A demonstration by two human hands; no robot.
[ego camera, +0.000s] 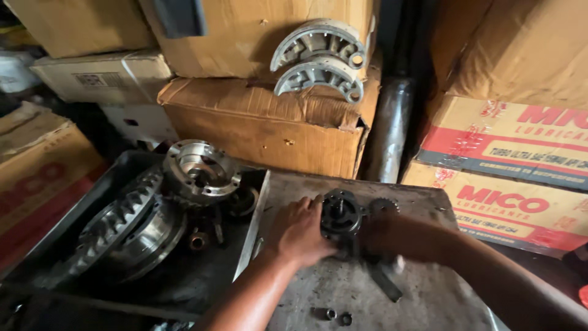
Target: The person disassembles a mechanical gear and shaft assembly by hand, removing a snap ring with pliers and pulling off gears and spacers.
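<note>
While brown cartons (263, 122) stack behind and red-banded boxes (508, 159) sit right, the left hand (298, 233) grips a dark pump body (340, 216) on the worktop (422, 288), shaft pointing up; the right hand (392, 236) is blurred, its grip unclear.

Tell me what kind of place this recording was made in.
Probably a vehicle repair workshop or parts store. A large ring gear lies in a dark tray, two brake shoes rest on worn cardboard boxes, and both hands grip a small gear assembly on a greasy metal plate.

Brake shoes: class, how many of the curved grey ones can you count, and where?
2: upper brake shoe and lower brake shoe, stacked against the cardboard boxes. Others may be hidden.
</note>
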